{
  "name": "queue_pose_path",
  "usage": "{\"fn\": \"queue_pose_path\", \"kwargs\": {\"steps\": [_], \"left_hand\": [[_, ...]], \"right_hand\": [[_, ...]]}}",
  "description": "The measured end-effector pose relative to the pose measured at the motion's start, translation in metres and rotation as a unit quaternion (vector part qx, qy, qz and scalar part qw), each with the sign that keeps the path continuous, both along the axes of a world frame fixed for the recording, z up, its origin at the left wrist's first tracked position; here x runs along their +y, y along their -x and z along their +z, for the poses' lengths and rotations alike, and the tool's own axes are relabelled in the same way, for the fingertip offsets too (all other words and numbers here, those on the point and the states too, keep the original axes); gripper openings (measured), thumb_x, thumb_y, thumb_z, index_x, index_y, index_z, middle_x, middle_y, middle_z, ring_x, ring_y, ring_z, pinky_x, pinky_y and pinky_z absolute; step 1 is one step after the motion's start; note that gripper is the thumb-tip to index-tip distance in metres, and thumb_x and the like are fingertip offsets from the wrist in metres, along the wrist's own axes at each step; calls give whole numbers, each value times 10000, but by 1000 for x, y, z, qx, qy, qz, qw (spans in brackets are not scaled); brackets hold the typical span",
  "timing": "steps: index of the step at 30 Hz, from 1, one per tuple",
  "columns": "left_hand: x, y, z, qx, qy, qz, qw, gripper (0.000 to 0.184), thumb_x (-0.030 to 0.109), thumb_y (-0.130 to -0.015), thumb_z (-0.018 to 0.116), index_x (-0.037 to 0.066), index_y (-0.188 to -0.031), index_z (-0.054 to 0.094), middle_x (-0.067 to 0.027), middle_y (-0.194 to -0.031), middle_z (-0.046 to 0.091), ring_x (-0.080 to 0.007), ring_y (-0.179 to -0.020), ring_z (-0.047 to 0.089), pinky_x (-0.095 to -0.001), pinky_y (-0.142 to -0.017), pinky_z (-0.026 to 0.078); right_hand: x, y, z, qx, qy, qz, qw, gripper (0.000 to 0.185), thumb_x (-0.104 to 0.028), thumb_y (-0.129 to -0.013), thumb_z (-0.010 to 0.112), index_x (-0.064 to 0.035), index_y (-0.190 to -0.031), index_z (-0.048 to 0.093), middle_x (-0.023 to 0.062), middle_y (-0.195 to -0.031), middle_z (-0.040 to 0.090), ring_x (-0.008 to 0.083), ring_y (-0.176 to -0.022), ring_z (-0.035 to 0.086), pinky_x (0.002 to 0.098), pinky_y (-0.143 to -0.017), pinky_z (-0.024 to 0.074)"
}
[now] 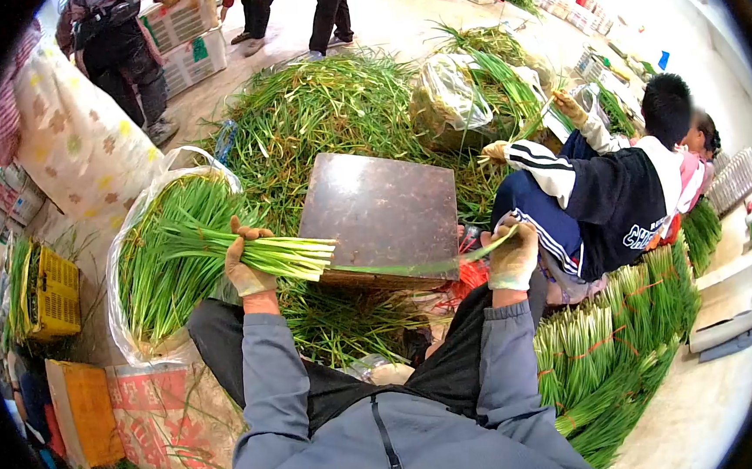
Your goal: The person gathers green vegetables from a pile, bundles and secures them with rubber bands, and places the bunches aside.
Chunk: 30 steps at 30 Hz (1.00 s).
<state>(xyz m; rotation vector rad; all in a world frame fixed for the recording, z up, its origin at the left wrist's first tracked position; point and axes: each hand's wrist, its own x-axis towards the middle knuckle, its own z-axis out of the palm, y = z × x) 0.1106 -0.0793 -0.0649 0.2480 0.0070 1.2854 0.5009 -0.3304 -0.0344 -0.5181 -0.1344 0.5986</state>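
Observation:
A bunch of green stalks [286, 254] with pale ends lies in my left hand [249, 259], gloved, its fingers wrapped round the bunch left of the brown board [378, 208]. My gloved right hand [514, 255] is past the board's right corner, pinching the end of a long green leaf [413, 269] that stretches left over the board's front edge. Beside my left hand stands a white plastic bag [117, 292] full of green stalks [165, 267]. Behind the board spreads a large heap of loose greens [323, 107].
Seated at the right, a co-worker [613, 192] handles greens with gloved hands. Tied bundles [610, 340] stand in rows at the lower right. A yellow crate [56, 292] and a cardboard box [171, 414] are at the left. Several people stand at the back near white crates [194, 60].

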Motion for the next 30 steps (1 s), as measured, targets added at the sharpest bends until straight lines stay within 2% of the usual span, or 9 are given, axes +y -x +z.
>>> {"fn": "queue_pose_path", "kwargs": {"steps": [1, 3, 4, 7, 11, 19, 25, 28, 30], "left_hand": [[0, -1, 0, -25, -10, -18, 999, 506, 26, -891, 614, 53, -1385, 509, -74, -1047, 675, -221, -968, 663, -454, -978, 531], [0, -3, 1, -23, -19, -24, 999, 521, 41, -888, 615, 53, -1397, 502, -64, -1039, 660, -221, -971, 652, -452, -995, 512], [0, -5, 3, -41, -16, -42, 998, 533, 50, -884, 621, 53, -1402, 499, -61, -1041, 655, -219, -967, 646, -447, -999, 503], [-5, -11, 6, -70, -17, -77, 994, 551, 62, -876, 629, 52, -1410, 493, -57, -1046, 646, -215, -960, 637, -438, -1002, 489], [-12, -12, 11, -86, -37, -120, 988, 636, 54, -859, 651, 64, -1457, 433, -54, -1018, 619, -213, -940, 617, -442, -983, 484], [-34, -59, -3, 70, -112, -202, 970, 696, 140, -808, 756, 38, -1424, 448, -61, -1021, 601, -199, -914, 587, -423, -902, 508], [-47, -101, 19, 577, -98, -150, 797, 908, 385, -879, 724, -19, -1533, 240, -206, -1325, 581, -342, -1261, 531, -495, -1107, 414], [-52, -101, -67, 605, -11, -306, 735, 814, 321, -907, 731, -18, -1501, 291, -136, -1001, 602, -195, -667, 563, -326, -496, 433], [-72, -110, -88, 571, 60, -379, 726, 674, 382, -901, 737, 33, -1401, 451, -93, -944, 611, -182, -719, 560, -340, -569, 446]], "right_hand": [[5, 19, 21, -92, 77, 38, 992, 85, -56, -835, 658, -125, -836, 610, 74, -833, 623, 229, -829, 623, 350, -682, 557], [18, 47, 7, -693, 394, -93, 597, 116, -116, -761, 678, -81, -868, 648, 105, -843, 626, 262, -758, 631, 376, -688, 542], [26, 66, -10, -591, 382, 105, 702, 181, -177, -796, 678, -75, -944, 706, 144, -914, 678, 308, -796, 661, 406, -757, 545], [36, 125, -19, -732, 280, 477, 398, 438, -299, -828, 718, -36, -1176, 686, 212, -1110, 700, 348, -1040, 678, 393, -941, 518], [63, 144, 3, -498, 395, 288, 716, 462, -192, -853, 731, 10, -1251, 614, 236, -1217, 663, 308, -1123, 660, 315, -977, 503], [90, 223, 27, -599, 384, 338, 615, 1074, -297, -758, 799, 84, -1525, 151, 376, -1332, 498, 454, -1193, 573, 420, -1009, 484], [104, 183, -45, -531, 456, 175, 692, 710, -110, -790, 681, 27, -1397, 339, 311, -1093, 645, 462, -1014, 646, 459, -861, 542], [102, 146, -106, -528, 584, 265, 557, 589, -164, -840, 642, 6, -1363, 430, 271, -1115, 660, 430, -1043, 647, 456, -866, 540], [113, 152, -201, -585, 595, 225, 503, 416, -211, -914, 551, -22, -1285, 567, 249, -1154, 663, 401, -1071, 646, 439, -876, 536]]}}
